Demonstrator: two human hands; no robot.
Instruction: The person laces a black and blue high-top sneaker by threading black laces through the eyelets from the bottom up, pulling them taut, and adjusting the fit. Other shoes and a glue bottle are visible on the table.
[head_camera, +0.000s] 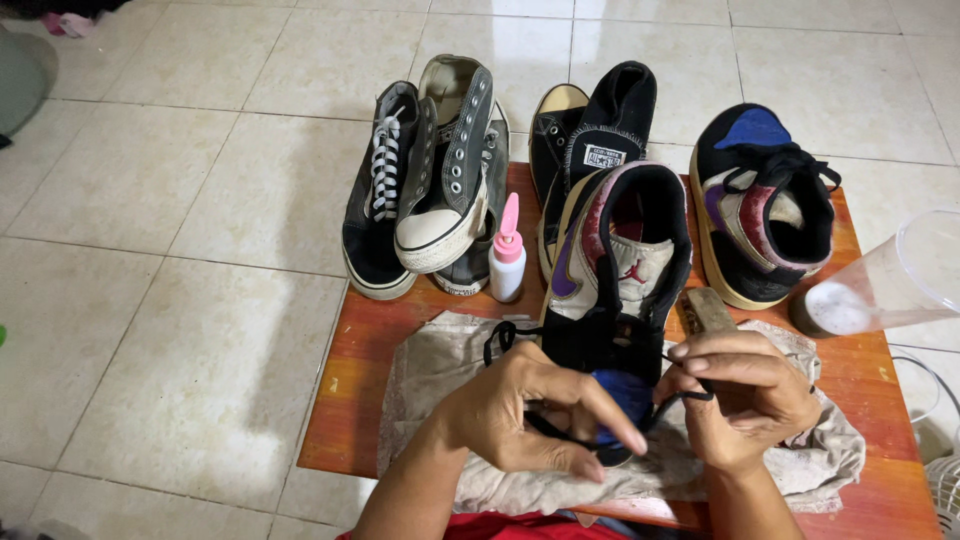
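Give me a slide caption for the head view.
Both hands, left and right, lacing a high-top sneaker on a cloth.

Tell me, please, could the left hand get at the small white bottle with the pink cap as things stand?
Probably yes: the bottle stands upright, with bare table and cloth between it and the left hand. That hand, though, is busy with the black lace.

Take the table as your landmark. A cloth lies on its near half, and a sneaker stands on the cloth between your hands. A second sneaker sits at the table's far right, a bottle at far centre, and high-tops at far left.
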